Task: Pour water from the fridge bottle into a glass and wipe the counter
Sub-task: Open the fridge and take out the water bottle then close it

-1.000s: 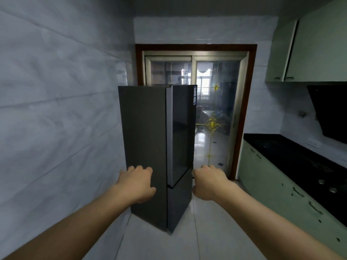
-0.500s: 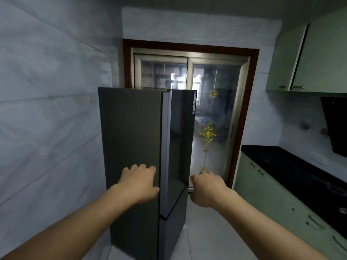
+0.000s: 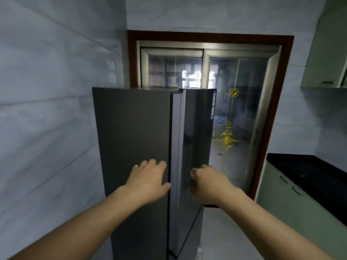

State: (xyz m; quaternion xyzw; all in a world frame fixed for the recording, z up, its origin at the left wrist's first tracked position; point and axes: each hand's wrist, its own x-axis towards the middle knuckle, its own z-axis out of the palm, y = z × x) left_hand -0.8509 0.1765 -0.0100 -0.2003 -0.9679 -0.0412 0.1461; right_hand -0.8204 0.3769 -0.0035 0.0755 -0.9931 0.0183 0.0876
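Note:
A tall dark grey fridge [image 3: 135, 143] stands against the left wall, seen from its side. Its glossy upper door [image 3: 197, 132] faces right and looks shut. My left hand [image 3: 148, 181] hovers before the side panel, near the front corner, with its fingers loosely spread and nothing in it. My right hand [image 3: 208, 182] is in front of the upper door, its fingers curled towards the door's far edge. I cannot tell whether they grip that edge. The black counter [image 3: 309, 173] runs along the right. No bottle or glass is in view.
Pale green base cabinets [image 3: 285, 199] with handles sit under the counter, and wall cabinets [image 3: 326, 59] hang at the upper right. A brown-framed sliding glass door [image 3: 238, 117] with yellow ornaments stands behind the fridge. Tiled wall fills the left, and light floor lies between fridge and cabinets.
The fridge has grown larger in view as I came closer. Both hands now overlap it, the right one having reached the upper door.

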